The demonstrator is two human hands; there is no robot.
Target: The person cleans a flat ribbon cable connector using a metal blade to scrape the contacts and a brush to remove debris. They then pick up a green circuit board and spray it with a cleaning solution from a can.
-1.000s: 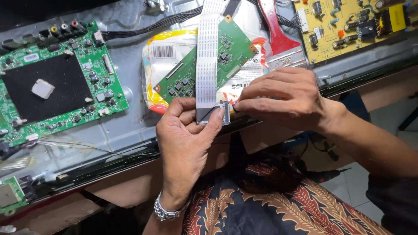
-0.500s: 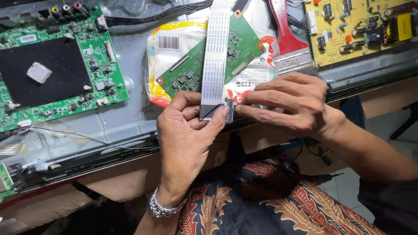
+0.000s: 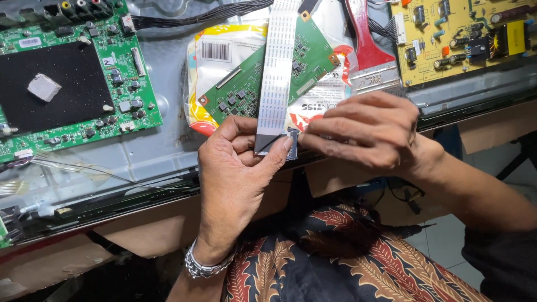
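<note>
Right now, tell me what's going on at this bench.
A person holds the end of a flat white ribbon cable between both hands: the left hand pinches its dark tip, the right hand grips a small connector beside it. The cable runs up over a small green circuit board lying on a plastic bag. Larger boards sit either side.

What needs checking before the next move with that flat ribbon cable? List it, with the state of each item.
1. Left hand grips the end of the flat ribbon cable between thumb and fingers: ok.
2. Right hand is at the cable end, fingertips on the small dark connector piece: ok.
3. Cable lies flat, untwisted, across the small green board: ok.
4. Contacts at the cable end are clean and undamaged: cannot tell, the fingers cover them.
5. Small green board rests on the plastic bag, off the metal panel: ok.
</note>
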